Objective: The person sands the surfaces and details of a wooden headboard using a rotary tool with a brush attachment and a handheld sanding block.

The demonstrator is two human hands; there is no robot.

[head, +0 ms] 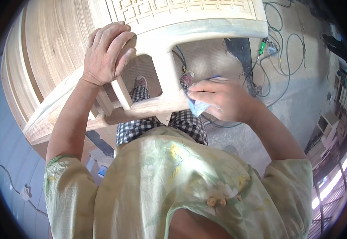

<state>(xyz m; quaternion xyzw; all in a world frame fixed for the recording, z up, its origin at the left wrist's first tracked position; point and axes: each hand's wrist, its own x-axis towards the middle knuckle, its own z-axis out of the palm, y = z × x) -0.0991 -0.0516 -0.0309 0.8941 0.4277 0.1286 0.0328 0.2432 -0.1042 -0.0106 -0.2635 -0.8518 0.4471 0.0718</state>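
A large piece of pale wooden furniture [149,35] stands before me, with a carved fretwork panel [185,10] at the top and open gaps between short posts. My left hand [107,53] rests on its frame near the panel's lower left corner, fingers bent a little, holding nothing loose that I can see. My right hand [224,97], somewhat blurred, holds a folded blue and white sheet [198,107], whose material I cannot tell. The sheet lies against the right end of the near wooden rail [149,108]. Some of its surface is hidden under my fingers.
Green hoses or cables [288,71] lie in loops on the floor at the right, beside a green tool or fitting [262,46]. Wooden pieces [328,122] are piled at the far right. A small blue and white container [102,171] stands at lower left. My feet are beneath the frame.
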